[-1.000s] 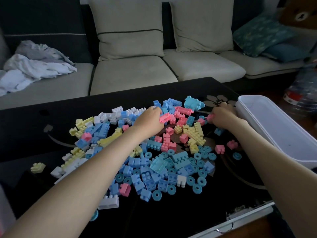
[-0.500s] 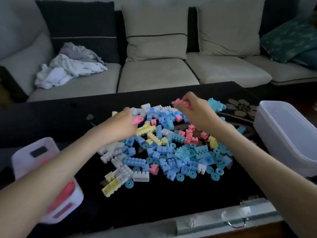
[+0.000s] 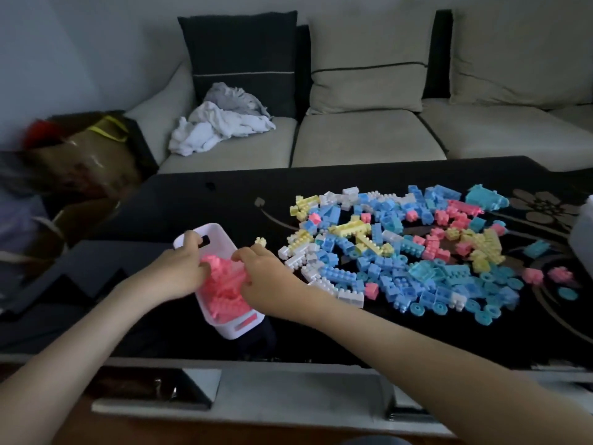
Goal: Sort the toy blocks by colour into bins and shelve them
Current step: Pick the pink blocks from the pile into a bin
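A small white bin (image 3: pixel 224 330) filled with pink blocks (image 3: pixel 226 295) stands on the black table near its front left. My left hand (image 3: pixel 181 269) and my right hand (image 3: pixel 264 279) meet over the bin's open top. Both have their fingers curled around pink blocks just above the heap. A mixed pile of blue, yellow, white and pink blocks (image 3: pixel 401 252) spreads over the table to the right of the bin. Two loose pink blocks (image 3: pixel 560 273) lie at the pile's right edge.
A single yellow block (image 3: pixel 260 242) lies just behind my right hand. The corner of a larger white bin (image 3: pixel 582 232) shows at the right edge. A sofa with cushions and crumpled cloths (image 3: pixel 221 126) is behind the table. A brown bag (image 3: pixel 86 159) stands at the left.
Both hands have left the pile with pink blocks and moved left to the small white bin. The view has swung left, so the large white bin is nearly out of frame.
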`<act>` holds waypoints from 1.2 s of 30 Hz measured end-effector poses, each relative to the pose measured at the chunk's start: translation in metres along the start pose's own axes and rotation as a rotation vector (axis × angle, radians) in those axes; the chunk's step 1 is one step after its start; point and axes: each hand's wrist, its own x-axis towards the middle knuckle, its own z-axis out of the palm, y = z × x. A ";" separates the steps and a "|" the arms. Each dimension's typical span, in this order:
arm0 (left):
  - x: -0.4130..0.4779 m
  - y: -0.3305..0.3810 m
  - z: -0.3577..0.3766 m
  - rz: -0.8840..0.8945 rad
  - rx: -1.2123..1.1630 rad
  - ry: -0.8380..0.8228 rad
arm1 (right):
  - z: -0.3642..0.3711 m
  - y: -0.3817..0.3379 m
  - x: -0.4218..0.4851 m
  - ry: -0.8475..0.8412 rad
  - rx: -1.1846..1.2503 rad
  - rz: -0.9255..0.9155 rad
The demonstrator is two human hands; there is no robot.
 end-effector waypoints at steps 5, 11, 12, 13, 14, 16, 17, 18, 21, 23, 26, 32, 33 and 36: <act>0.000 0.013 -0.007 0.122 0.074 0.096 | -0.006 0.002 -0.002 -0.067 0.040 0.049; 0.006 0.081 0.001 0.420 -0.122 0.298 | -0.044 0.030 -0.003 0.034 -0.086 0.140; 0.009 0.101 0.008 0.470 -0.147 0.287 | -0.052 0.040 -0.006 0.057 -0.123 0.161; 0.010 0.114 0.013 0.500 -0.166 0.270 | -0.058 0.048 -0.008 0.072 -0.161 0.183; 0.017 0.135 0.019 0.536 -0.193 0.248 | -0.071 0.063 -0.011 0.097 -0.220 0.221; 0.025 0.163 0.029 0.567 -0.218 0.190 | -0.094 0.090 -0.019 0.125 -0.334 0.310; 0.030 0.181 0.036 0.590 -0.216 0.155 | -0.111 0.110 -0.026 0.155 -0.361 0.377; 0.034 0.196 0.041 0.613 -0.210 0.123 | -0.127 0.129 -0.032 0.188 -0.357 0.447; 0.043 0.242 0.057 0.698 -0.181 0.045 | -0.178 0.192 -0.053 0.318 -0.334 0.670; 0.047 0.267 0.070 0.753 -0.142 -0.003 | -0.205 0.228 -0.065 0.389 -0.370 0.795; 0.055 0.295 0.092 0.796 -0.079 -0.078 | -0.224 0.264 -0.073 0.375 -0.379 0.887; 0.064 0.323 0.122 0.806 -0.032 -0.141 | -0.222 0.312 -0.074 0.271 -0.514 0.881; 0.065 0.324 0.124 0.803 -0.031 -0.137 | -0.221 0.310 -0.074 0.305 -0.511 0.880; 0.065 0.329 0.128 0.801 -0.044 -0.140 | -0.220 0.307 -0.075 0.390 -0.384 0.845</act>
